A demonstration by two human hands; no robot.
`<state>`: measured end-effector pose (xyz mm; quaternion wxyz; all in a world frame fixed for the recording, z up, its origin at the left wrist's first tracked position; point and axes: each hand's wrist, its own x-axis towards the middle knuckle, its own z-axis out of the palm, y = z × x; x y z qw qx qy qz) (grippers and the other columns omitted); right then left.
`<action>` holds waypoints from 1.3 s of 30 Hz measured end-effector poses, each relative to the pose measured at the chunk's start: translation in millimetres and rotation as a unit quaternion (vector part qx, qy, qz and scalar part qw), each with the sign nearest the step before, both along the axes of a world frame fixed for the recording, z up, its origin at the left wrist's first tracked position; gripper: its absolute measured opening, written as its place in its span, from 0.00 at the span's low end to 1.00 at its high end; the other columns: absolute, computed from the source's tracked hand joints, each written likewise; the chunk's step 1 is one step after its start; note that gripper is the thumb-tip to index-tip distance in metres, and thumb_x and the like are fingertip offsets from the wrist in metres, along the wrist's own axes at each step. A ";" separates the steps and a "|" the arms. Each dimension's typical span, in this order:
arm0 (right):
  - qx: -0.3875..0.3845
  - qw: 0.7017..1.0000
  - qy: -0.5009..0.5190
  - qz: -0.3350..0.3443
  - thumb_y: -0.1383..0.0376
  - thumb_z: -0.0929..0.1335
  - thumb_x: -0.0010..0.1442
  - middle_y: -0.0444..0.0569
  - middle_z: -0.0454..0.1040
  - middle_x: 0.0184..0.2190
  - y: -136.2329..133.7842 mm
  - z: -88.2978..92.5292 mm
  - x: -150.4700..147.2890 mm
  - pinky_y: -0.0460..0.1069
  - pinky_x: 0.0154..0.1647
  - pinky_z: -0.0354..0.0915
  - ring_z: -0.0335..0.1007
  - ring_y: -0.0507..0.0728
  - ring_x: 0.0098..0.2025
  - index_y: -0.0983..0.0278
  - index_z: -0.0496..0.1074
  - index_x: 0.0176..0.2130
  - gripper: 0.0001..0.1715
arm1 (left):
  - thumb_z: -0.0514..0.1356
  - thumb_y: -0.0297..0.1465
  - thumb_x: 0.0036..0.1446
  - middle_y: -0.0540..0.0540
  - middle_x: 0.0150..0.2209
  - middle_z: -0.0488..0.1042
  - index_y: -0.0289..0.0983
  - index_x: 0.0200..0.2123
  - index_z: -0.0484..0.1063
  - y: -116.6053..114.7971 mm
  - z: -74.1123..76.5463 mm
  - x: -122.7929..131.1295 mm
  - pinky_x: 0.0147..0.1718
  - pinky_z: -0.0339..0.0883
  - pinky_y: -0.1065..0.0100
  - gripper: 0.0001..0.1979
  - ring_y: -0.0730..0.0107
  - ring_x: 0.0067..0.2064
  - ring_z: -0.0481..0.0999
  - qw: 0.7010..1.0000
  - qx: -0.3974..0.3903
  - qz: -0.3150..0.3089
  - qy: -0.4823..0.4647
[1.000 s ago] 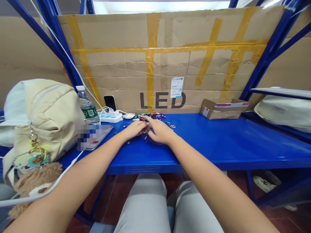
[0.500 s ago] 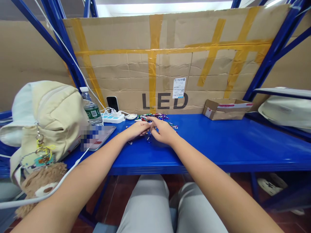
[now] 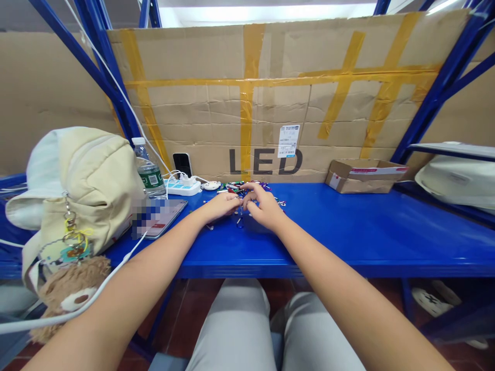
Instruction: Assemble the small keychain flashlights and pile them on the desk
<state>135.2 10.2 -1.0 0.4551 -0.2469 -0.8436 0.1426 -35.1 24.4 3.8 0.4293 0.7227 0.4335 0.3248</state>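
Observation:
Both my hands meet over the blue shelf top (image 3: 348, 232), just in front of a small heap of several coloured metal clips (image 3: 247, 186). My left hand (image 3: 222, 204) has its fingers curled and pinched toward the right one. My right hand (image 3: 263, 206) is also curled, fingertips pressed against the left hand's. Between them is a small metal piece (image 3: 240, 219), too tiny to name, partly hanging below the fingers.
A cream backpack (image 3: 83, 190) with a plush toy (image 3: 67, 293), a water bottle (image 3: 149, 170), a phone (image 3: 158, 216), a power strip (image 3: 183, 186) and a white cable lie at the left. An open cardboard box (image 3: 363, 175) sits at the back right. A taped cardboard wall (image 3: 270, 103) marked LED closes the back.
My hands drew slightly farther back toward the clip heap, and my right hand's fingers curled in tighter against the left. The view shifted a little.

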 end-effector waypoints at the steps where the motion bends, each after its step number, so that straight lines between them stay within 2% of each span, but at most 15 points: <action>1: -0.009 1.000 0.007 -0.001 0.73 0.59 0.52 0.44 0.74 0.28 0.1 0.0 -0.3 0.50 0.43 0.62 0.70 0.53 0.35 0.64 0.60 0.50 0.24 | 0.56 0.40 0.50 0.56 0.15 0.55 0.35 0.19 0.58 0.6 -0.4 -0.7 0.16 0.41 0.74 0.16 0.82 0.16 0.51 1.000 0.002 -0.001 0.005; 6: -0.079 0.994 0.063 0.031 0.72 0.58 0.49 0.42 0.72 0.24 3.7 -1.7 -2.0 0.51 0.41 0.63 0.70 0.53 0.31 0.64 0.60 0.46 0.23 | 0.55 0.39 0.50 0.56 0.15 0.55 0.35 0.21 0.60 0.5 -0.6 -4.2 0.17 0.41 0.74 0.14 0.81 0.16 0.50 0.999 0.012 -0.007 0.041; 10: -0.153 0.975 0.144 0.077 0.71 0.58 0.49 0.41 0.71 0.22 11.4 -2.8 -2.9 0.51 0.41 0.64 0.70 0.53 0.29 0.64 0.59 0.42 0.17 | 0.56 0.42 0.50 0.55 0.16 0.57 0.35 0.21 0.59 -1.5 2.5 -6.2 0.18 0.44 0.74 0.17 0.81 0.18 0.52 0.994 0.061 -0.004 0.090; 13: -0.159 0.973 0.156 0.059 0.69 0.59 0.50 0.43 0.71 0.24 18.3 -3.3 -0.7 0.51 0.39 0.63 0.69 0.53 0.30 0.64 0.59 0.41 0.15 | 0.56 0.42 0.50 0.55 0.17 0.58 0.35 0.21 0.59 -0.5 3.3 -6.7 0.19 0.45 0.75 0.17 0.80 0.19 0.53 0.987 0.103 0.003 0.121; 15: -0.124 0.985 0.118 0.004 0.67 0.62 0.51 0.46 0.72 0.30 20.8 -3.6 2.5 0.49 0.38 0.63 0.68 0.53 0.34 0.65 0.60 0.44 0.18 | 0.55 0.42 0.52 0.55 0.18 0.59 0.35 0.22 0.60 1.9 1.8 -6.6 0.20 0.47 0.75 0.17 0.79 0.20 0.55 0.987 0.109 0.011 0.117; 18: -0.070 0.996 -0.023 -0.056 0.62 0.65 0.53 0.49 0.72 0.37 19.3 -3.6 6.8 0.48 0.37 0.61 0.67 0.54 0.38 0.65 0.63 0.47 0.21 | 0.54 0.42 0.53 0.54 0.18 0.59 0.35 0.23 0.60 5.9 -2.1 -6.2 0.20 0.48 0.75 0.16 0.79 0.20 0.56 0.992 0.092 0.029 0.080; 21: -0.046 0.982 -0.163 -0.080 0.58 0.61 0.60 0.50 0.72 0.35 13.7 -2.0 7.5 0.47 0.34 0.59 0.67 0.54 0.35 0.65 0.66 0.40 0.14 | 0.54 0.42 0.53 0.55 0.17 0.58 0.35 0.23 0.61 6.7 -4.1 -5.0 0.19 0.48 0.75 0.16 0.79 0.19 0.55 0.995 0.077 0.035 0.046; 23: -0.032 0.969 -0.222 -0.105 0.58 0.58 0.63 0.51 0.72 0.34 9.7 -0.2 6.1 0.47 0.32 0.57 0.67 0.54 0.33 0.65 0.65 0.37 0.14 | 0.55 0.41 0.53 0.55 0.17 0.57 0.35 0.24 0.62 5.3 -3.4 -3.9 0.19 0.48 0.75 0.15 0.79 0.19 0.54 0.997 0.069 0.031 0.031; 26: -0.013 0.947 -0.285 -0.149 0.59 0.56 0.65 0.53 0.73 0.33 5.0 2.4 3.2 0.47 0.30 0.55 0.67 0.56 0.31 0.65 0.63 0.37 0.14 | 0.56 0.40 0.52 0.56 0.17 0.55 0.35 0.23 0.61 2.7 -0.6 -2.6 0.19 0.47 0.75 0.15 0.79 0.18 0.53 0.999 0.051 0.014 0.007; 30: -0.022 0.935 -0.308 -0.176 0.60 0.55 0.65 0.53 0.73 0.31 2.5 4.3 1.4 0.47 0.28 0.53 0.67 0.56 0.29 0.65 0.62 0.38 0.13 | 0.53 0.37 0.54 0.55 0.17 0.53 0.35 0.22 0.59 2.6 2.2 -3.1 0.18 0.46 0.75 0.13 0.79 0.18 0.51 0.999 -0.010 -0.024 -0.033; 34: -0.034 0.934 -0.296 -0.195 0.61 0.56 0.64 0.52 0.72 0.30 3.0 5.5 2.1 0.47 0.27 0.52 0.66 0.56 0.28 0.64 0.62 0.37 0.11 | 0.47 0.35 0.56 0.54 0.15 0.51 0.35 0.23 0.60 4.4 1.8 -4.9 0.16 0.43 0.75 0.13 0.79 0.16 0.49 0.996 -0.061 -0.038 -0.042; 39: -0.019 0.938 -0.289 -0.192 0.62 0.55 0.64 0.53 0.73 0.32 2.9 5.5 0.2 0.47 0.28 0.51 0.67 0.57 0.30 0.64 0.63 0.38 0.12 | 0.46 0.32 0.55 0.54 0.14 0.51 0.34 0.23 0.61 0.4 0.5 -1.7 0.16 0.44 0.75 0.12 0.80 0.16 0.47 0.991 -0.098 -0.074 -0.041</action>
